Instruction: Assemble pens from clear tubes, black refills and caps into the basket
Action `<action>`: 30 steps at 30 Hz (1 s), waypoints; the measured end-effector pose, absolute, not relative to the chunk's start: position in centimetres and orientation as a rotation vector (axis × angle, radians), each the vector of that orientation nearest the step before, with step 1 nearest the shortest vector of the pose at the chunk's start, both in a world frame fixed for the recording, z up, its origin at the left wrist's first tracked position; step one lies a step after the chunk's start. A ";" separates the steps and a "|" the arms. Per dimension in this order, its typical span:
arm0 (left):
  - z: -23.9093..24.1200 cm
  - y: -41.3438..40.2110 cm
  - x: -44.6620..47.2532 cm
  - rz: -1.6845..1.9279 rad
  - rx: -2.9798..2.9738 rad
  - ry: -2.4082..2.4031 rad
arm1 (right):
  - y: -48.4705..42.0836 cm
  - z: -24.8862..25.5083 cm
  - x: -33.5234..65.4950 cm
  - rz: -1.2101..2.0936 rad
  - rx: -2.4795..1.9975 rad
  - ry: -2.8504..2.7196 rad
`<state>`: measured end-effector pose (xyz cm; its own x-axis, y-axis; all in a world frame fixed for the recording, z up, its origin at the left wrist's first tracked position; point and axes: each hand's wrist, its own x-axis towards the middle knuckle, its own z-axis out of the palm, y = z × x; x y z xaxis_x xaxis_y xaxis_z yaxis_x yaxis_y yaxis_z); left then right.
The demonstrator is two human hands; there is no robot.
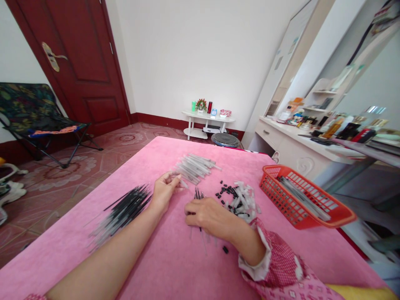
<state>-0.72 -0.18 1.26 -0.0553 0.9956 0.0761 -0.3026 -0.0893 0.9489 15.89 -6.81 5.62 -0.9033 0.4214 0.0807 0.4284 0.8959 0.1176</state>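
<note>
My left hand [165, 189] is closed in a pinch around a translucent pen barrel [183, 183], whose tapered end points right. Just beyond it lies a pile of similar pen barrels [196, 166]. My right hand [208, 214] curls its fingers down over a small group of dark pen refills [198, 193]; the fingertips are partly hidden. Left of my left forearm rests a large bundle of black-and-clear refills [126, 212]. Clear pen caps [242, 200] and small black plugs [229, 190] are heaped beyond my right wrist, with a few plugs [225, 249] lying nearer me.
A pink cloth [150, 266] covers the table. An orange basket [300, 196] with long grey barrels stands at its right edge. Beyond are a small white stand [200, 118], a stool [225, 139], a dresser [300, 146] with bottles, and a folding chair [40, 121] at left.
</note>
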 end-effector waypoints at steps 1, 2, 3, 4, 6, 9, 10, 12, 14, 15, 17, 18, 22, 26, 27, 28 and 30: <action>1.3 -0.2 -0.7 1.438 1.000 0.958 | -6.9 5.7 15.9 -0.207 -0.686 -3.008; 1.3 -0.2 -0.7 1.440 0.989 0.953 | -6.9 5.7 15.9 -0.204 -0.698 -3.009; 1.3 -0.1 -0.7 1.442 0.980 0.949 | -6.9 5.8 15.9 -0.199 -0.707 -3.009; 1.3 -0.1 -0.7 1.442 0.974 0.947 | -7.0 5.8 15.9 -0.194 -0.709 -3.011; 1.3 -0.1 -0.7 1.444 0.966 0.941 | -7.0 5.9 15.9 -0.187 -0.698 -3.013; 1.3 -0.1 -0.7 1.458 0.966 0.913 | -7.1 5.8 15.9 -0.190 -0.672 -3.010; 1.3 -0.1 -0.7 1.461 0.967 0.905 | -7.1 5.8 15.9 -0.196 -0.666 -3.006; 1.2 -0.1 -0.7 1.462 0.967 0.895 | -7.1 5.5 15.8 -0.211 -0.653 -2.996; 1.2 -0.1 -0.8 1.459 0.966 0.895 | -7.0 5.1 15.7 -0.226 -0.634 -2.978; 1.1 -0.1 -0.8 1.458 0.964 0.896 | -7.0 4.9 15.7 -0.227 -0.620 -2.962; 1.1 0.0 -0.8 1.461 0.960 0.894 | -6.8 4.4 15.7 -0.195 -0.592 -2.873; 1.1 0.0 -0.9 1.467 0.954 0.889 | -6.8 4.2 15.8 -0.163 -0.578 -2.782; 1.2 0.0 -0.9 1.477 0.890 0.843 | -7.0 4.5 16.1 0.027 -0.675 -2.150; 1.3 0.0 -0.8 1.424 0.769 0.781 | -7.5 5.8 16.1 0.213 -0.812 -1.668; 1.3 0.0 -0.8 1.413 0.743 0.769 | -7.6 6.1 16.1 0.247 -0.805 -1.610; 1.3 0.0 -0.8 1.405 0.722 0.758 | -7.7 6.3 16.1 0.270 -0.791 -1.572; 1.2 0.0 -0.7 1.396 0.699 0.741 | -7.8 6.5 16.0 0.293 -0.757 -1.542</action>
<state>-0.74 0.04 1.20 0.0328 0.9984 -0.0459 -0.5974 0.0564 0.8000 15.99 -7.83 6.52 0.0499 0.6157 0.7864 0.2848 0.7459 -0.6021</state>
